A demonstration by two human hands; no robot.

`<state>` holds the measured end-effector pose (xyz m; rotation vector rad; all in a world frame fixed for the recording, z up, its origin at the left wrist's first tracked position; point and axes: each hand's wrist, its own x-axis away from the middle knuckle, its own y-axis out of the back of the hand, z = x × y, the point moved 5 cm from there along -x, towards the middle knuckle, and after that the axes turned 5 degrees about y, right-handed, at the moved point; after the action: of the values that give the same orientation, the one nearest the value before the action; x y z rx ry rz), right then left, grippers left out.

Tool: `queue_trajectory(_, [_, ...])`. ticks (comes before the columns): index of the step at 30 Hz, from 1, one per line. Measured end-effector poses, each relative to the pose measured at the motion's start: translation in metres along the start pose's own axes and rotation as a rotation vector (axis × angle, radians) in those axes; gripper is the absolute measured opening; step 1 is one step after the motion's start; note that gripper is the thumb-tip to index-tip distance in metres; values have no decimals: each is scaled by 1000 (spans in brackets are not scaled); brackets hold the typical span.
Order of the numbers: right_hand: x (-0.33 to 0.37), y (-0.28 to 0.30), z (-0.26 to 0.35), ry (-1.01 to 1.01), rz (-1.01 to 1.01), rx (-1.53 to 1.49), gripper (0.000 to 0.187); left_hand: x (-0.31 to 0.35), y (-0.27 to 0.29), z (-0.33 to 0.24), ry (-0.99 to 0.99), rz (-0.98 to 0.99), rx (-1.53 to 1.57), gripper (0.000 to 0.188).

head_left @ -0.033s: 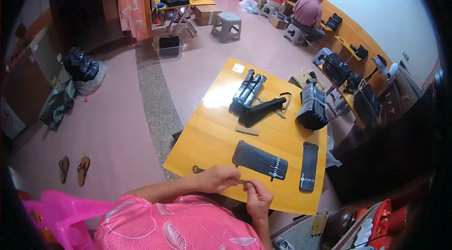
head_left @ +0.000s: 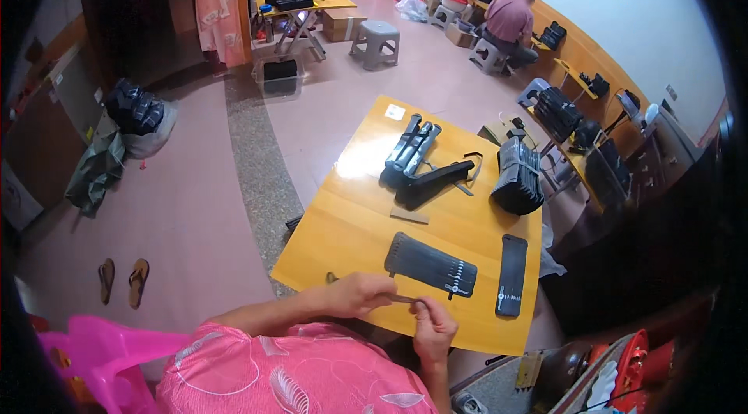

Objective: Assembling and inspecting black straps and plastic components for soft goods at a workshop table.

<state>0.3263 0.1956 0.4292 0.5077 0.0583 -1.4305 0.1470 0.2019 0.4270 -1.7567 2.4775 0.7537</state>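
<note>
- Yellow counter (head_left: 351, 211), tilted in the head view. Clock below is read from its centre, 12 at the top of the picture.
- Strip (head_left: 403, 299): thin, dark, at about 7 o'clock, stretched between both hands over the near edge. Cannot tell whether it touches the counter.
- Left hand (head_left: 360, 295): also about 7 o'clock, back of hand up. Grip narrow, pinched on the strip; fingertips partly hidden.
- Right hand (head_left: 435, 330): 6 o'clock. Grip narrow, thumb and finger closed on the strip's other visible end.
- Small dark end (head_left: 331, 277) shows past the left hand, 8 o'clock. Cannot tell whether it belongs to the strip.
- Wide pouch (head_left: 425, 260): black, flat, 6 o'clock, just beyond the hands. Row of pale marks along its right-hand part.
- Slim pouch (head_left: 512, 266): black, flat, 4 o'clock, long side running roughly away from the person, apart from the wide pouch.
- Brown piece (head_left: 409, 216): short, flat, near centre, between wide pouch and black case.
- Black case (head_left: 435, 186): long, 12 o'clock, lying aslant, thin strap at its right end.
- Silver bundle (head_left: 413, 145): banded, nearly 12 o'clock, lower end against the black case.
- Stack (head_left: 517, 172): grey and black, bound, 2 o'clock, near the right edge.
- White label (head_left: 395, 113): far corner, between 11 and 12.
- Floor: sandals (head_left: 121, 283), a pair, between 8 and 9; grey stool (head_left: 377, 40), between 11 and 12.
- Pink chair (head_left: 101, 344): 8 o'clock, near the person's left elbow.
</note>
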Motion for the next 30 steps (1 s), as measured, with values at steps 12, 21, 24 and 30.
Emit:
queue_trajectory(12, [10,63,-35,-265,-259,-243,7,10,33,22,148,-7,-63,16])
queue_trajectory(21, [11,82,-65,-473,-269,-246,14,6,11,56,615,-183,241,11])
queue_trajectory(24, [2,86,-78,-431,-220,-106,14,0,13,62,620,-178,246,14])
queue_trajectory(30, [-21,97,-94,-393,-226,27,13,-15,4,70,766,-136,433,14])
